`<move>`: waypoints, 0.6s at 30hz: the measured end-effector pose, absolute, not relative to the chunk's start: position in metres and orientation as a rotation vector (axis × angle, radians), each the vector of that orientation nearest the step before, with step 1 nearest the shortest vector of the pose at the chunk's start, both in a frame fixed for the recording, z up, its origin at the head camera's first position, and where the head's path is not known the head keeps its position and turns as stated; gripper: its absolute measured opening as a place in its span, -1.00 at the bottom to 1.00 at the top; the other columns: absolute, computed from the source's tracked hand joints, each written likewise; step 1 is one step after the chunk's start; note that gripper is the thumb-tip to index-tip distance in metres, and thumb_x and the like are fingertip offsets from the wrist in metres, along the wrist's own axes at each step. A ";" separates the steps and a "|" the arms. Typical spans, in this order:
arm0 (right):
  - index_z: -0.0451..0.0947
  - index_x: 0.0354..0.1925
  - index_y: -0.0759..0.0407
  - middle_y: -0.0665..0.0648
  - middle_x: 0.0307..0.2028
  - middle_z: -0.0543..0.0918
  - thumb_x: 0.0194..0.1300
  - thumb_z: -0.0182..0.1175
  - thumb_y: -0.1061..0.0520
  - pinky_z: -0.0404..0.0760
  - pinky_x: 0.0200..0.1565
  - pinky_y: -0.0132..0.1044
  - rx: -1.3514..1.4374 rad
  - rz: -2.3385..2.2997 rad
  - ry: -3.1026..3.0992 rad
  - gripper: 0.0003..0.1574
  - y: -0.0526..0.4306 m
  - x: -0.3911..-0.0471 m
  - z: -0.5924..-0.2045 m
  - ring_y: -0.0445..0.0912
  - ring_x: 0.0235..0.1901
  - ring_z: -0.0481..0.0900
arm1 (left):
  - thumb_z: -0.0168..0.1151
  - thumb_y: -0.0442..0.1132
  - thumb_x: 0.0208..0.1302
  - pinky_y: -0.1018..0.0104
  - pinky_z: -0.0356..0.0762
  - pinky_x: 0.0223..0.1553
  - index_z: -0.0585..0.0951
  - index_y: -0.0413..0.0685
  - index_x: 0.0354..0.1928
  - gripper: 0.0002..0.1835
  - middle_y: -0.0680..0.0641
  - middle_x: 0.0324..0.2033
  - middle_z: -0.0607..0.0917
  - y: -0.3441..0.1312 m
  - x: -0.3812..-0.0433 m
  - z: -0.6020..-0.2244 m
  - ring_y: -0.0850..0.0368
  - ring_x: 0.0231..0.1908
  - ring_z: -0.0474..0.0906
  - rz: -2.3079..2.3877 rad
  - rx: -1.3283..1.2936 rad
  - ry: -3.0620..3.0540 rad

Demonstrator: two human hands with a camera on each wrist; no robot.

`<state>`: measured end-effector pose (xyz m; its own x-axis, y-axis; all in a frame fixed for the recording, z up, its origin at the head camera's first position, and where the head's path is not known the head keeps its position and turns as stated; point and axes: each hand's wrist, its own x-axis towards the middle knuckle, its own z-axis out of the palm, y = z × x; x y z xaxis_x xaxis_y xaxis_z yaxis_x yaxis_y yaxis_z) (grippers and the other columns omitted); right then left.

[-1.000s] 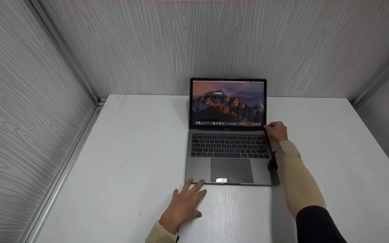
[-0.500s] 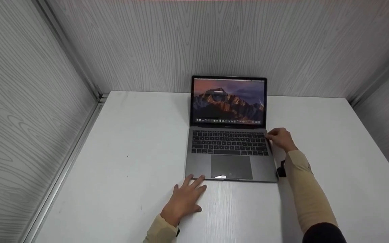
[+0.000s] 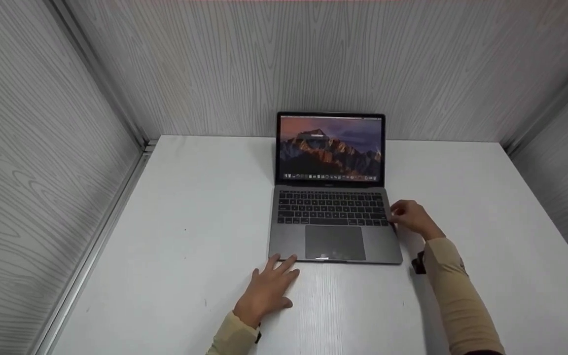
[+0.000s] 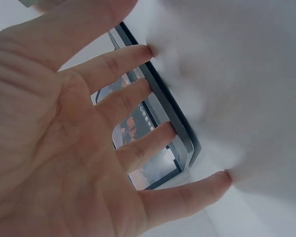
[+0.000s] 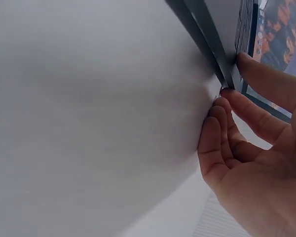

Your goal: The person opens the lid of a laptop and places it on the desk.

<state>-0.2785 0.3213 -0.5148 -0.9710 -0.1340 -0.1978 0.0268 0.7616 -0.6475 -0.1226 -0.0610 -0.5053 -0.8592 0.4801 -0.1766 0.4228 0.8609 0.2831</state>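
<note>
A grey laptop (image 3: 286,241) stands unfolded on the white table, its lit screen (image 3: 331,148) showing a mountain picture. My left hand (image 3: 266,291) lies with spread fingers at the laptop's front left corner. In the left wrist view, middle fingertips (image 4: 165,129) of that hand touch the front edge, while the outer ones rest on the table. My right hand (image 3: 410,217) pinches the laptop's right side edge beside the keyboard (image 3: 332,208). The right wrist view shows the thumb (image 5: 266,79) on top and the index finger (image 5: 254,114) against the edge, other fingers curled on the table.
A wood-grain back wall (image 3: 215,64) rises close behind the laptop's screen. Side panels flank the white table (image 3: 205,197) at left (image 3: 27,172) and right (image 3: 565,148). A small black device (image 3: 418,263) sits at my right wrist.
My right hand has slid along the laptop's right edge toward me, from near the hinge to beside the lower keyboard rows. My left hand has stayed at the front left corner.
</note>
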 end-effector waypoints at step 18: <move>0.48 0.06 0.63 0.48 -0.13 0.58 0.44 0.20 0.15 0.59 -0.12 0.09 -0.175 -0.975 2.842 -0.50 0.318 -0.255 -0.514 0.25 -0.15 0.57 | 0.46 0.08 0.21 -0.23 0.51 0.13 0.63 -0.01 0.23 -0.40 -0.07 0.33 0.51 -0.073 -0.134 -0.506 -0.14 0.32 0.39 0.265 0.854 2.961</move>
<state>-0.2545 0.3178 -0.5145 -0.9845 -0.1520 -0.0872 -0.0664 0.7843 -0.6168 -0.1343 -0.0732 -0.5064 -0.8465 0.5324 0.0008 0.5241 0.8330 0.1775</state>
